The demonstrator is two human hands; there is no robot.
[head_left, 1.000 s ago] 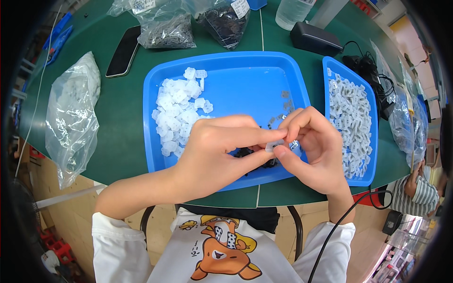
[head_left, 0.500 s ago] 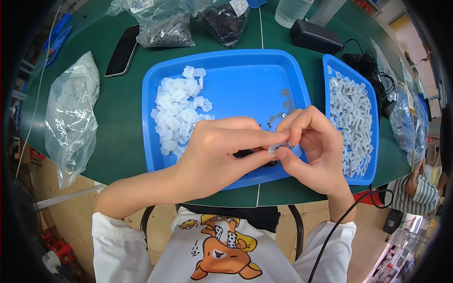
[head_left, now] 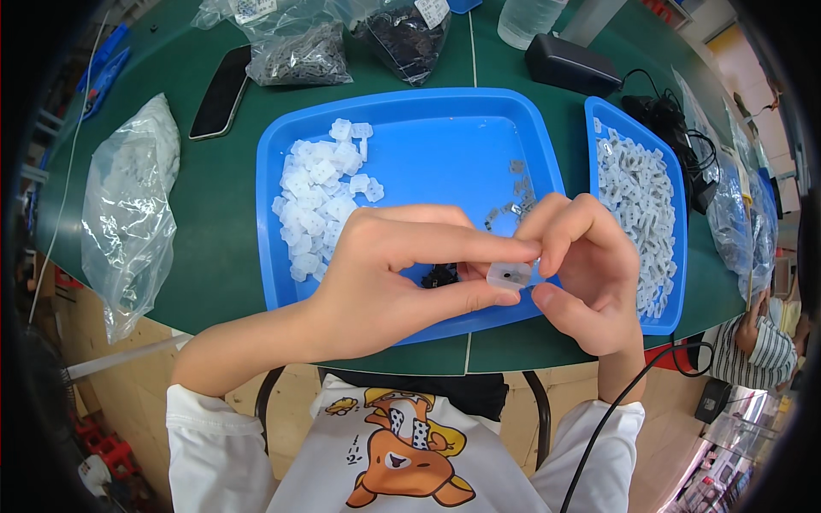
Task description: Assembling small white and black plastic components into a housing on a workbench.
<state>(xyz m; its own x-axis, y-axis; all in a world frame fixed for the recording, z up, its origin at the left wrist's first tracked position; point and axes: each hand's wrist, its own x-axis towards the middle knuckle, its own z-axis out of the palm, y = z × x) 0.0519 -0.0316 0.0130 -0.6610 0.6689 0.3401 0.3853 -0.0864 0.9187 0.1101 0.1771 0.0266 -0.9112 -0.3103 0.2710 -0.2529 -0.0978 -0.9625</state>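
My left hand point(head_left: 385, 274) pinches a small translucent white plastic piece point(head_left: 508, 274) between thumb and forefinger; a dark spot shows on the piece. Close by on its right is my right hand point(head_left: 590, 274), fingers curled, with a gap between thumb and forefinger. Its fingertips are beside the left forefinger's tip, and I see nothing held there. Both hands are over a blue tray point(head_left: 410, 107). Its left part bears a heap of translucent white plastic pieces point(head_left: 316, 188). Small dark parts point(head_left: 440, 275) show partly behind my left hand, and small grey parts point(head_left: 517, 184) lie along the right.
A smaller blue tray point(head_left: 593, 154) full of clear plastic pieces point(head_left: 637, 214) stands at the right. Around them are a plastic bag point(head_left: 128, 214), a phone point(head_left: 220, 92), bags of grey parts point(head_left: 304, 56) and black parts point(head_left: 406, 38), a black box point(head_left: 573, 64) and cables point(head_left: 697, 154).
The plastic piece now shows more fully between my left fingers. My right hand has shifted slightly right, and its thumb has come away from the piece.
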